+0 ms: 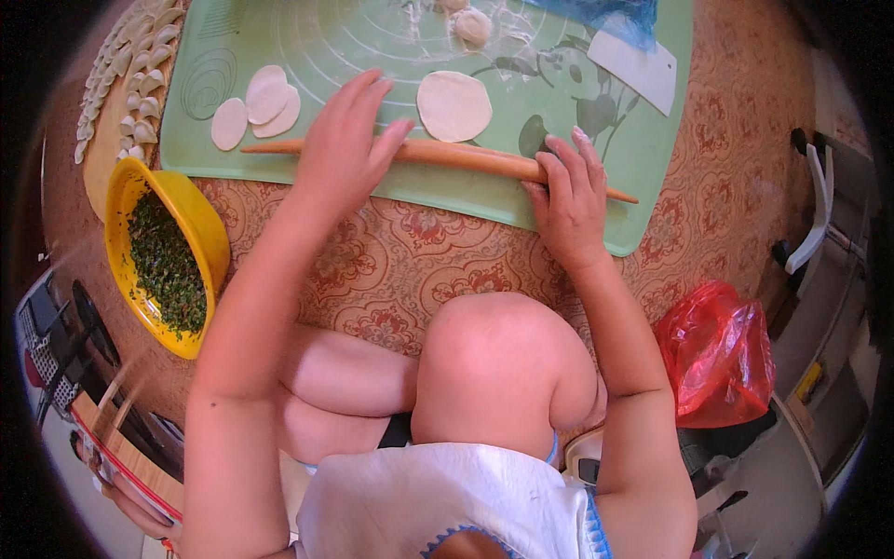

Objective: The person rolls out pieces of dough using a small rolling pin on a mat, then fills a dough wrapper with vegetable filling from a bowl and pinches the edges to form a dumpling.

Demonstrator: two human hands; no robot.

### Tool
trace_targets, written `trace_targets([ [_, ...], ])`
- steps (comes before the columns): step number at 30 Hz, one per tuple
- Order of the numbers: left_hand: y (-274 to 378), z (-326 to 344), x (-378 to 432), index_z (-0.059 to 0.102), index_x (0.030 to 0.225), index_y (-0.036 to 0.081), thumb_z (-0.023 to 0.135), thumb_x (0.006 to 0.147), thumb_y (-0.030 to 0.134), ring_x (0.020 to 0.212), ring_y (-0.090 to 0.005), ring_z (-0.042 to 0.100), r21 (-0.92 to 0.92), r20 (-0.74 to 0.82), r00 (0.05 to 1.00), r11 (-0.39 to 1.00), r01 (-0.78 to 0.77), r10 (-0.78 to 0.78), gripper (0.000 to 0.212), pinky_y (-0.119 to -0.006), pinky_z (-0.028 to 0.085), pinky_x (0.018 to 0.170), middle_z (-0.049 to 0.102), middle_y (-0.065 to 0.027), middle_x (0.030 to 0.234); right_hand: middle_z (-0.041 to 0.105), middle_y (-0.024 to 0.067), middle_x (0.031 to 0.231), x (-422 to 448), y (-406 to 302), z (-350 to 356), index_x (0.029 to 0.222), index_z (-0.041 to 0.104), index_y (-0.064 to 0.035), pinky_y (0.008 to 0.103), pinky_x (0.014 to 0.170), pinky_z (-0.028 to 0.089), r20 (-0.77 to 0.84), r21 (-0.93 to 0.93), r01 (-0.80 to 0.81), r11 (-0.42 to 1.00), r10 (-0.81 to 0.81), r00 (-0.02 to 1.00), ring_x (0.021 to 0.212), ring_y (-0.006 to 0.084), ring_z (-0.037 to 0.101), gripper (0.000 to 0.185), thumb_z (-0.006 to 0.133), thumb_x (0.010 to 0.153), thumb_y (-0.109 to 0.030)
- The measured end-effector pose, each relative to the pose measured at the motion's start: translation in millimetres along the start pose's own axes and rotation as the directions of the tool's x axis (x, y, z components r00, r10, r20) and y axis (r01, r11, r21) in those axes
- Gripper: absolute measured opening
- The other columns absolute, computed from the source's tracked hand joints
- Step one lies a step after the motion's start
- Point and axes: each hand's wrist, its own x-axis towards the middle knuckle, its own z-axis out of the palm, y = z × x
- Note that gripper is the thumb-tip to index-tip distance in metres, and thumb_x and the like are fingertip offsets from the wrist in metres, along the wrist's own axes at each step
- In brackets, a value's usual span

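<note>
A tapered wooden rolling pin [461,154] lies across the near part of a green silicone mat [433,195]. My right hand [573,189] has its fingers curled over the pin's right part. My left hand [349,140] lies over the pin's left part, fingers spread; whether it grips the pin is hidden. Just beyond the pin, between my hands, is a round flat dough wrapper [455,106]. Left of my left hand lie several more wrappers, two overlapping [267,94] and a smaller oval one [229,124]. Dough pieces [473,27] sit on floury mat at the top.
A yellow bowl [216,237] of chopped green filling [164,262] stands at left, near a board of shaped dumplings [143,105]. A white dough scraper [632,66] and blue plastic [607,14] lie at the mat's upper right. A red plastic bag [719,363] lies right of my right arm.
</note>
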Motion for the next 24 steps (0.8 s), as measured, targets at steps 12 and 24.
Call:
trace_targets([
  [12, 13.2, 6.9, 64.4, 0.056, 0.073, 0.003, 0.070, 0.066, 0.017, 0.062, -0.0171, 0.054, -0.144, 0.354, 0.866, 0.894, 0.424, -0.353, 0.021, -0.030, 0.045, 0.061, 0.056, -0.0070, 0.069, 0.054, 0.0075, 0.115, 3.8, 0.6, -0.6, 0.101, 0.055, -0.0072, 0.0427, 0.093, 0.039, -0.050, 0.043, 0.030, 0.999, -0.028, 0.998, 0.117, 0.0298, 0.047, 0.038, 0.069, 0.066, -0.010],
  [24, -38.9, -48.8, 60.5, 0.062, 0.104, 0.001, 0.068, 0.079, 0.022, 0.091, -0.0266, 0.062, -0.063, -0.079, 0.963, 0.965, 0.254, -0.258, 0.033, -0.033, 0.049, 0.079, 0.063, -0.0153, 0.099, 0.053, 0.0082, 0.116, 4.5, 2.2, -0.3, 0.103, 0.055, -0.0067, 0.0438, 0.094, 0.038, -0.017, 0.052, 0.035, 0.998, -0.034, 0.999, 0.118, 0.0295, 0.046, 0.040, 0.070, 0.065, -0.010],
])
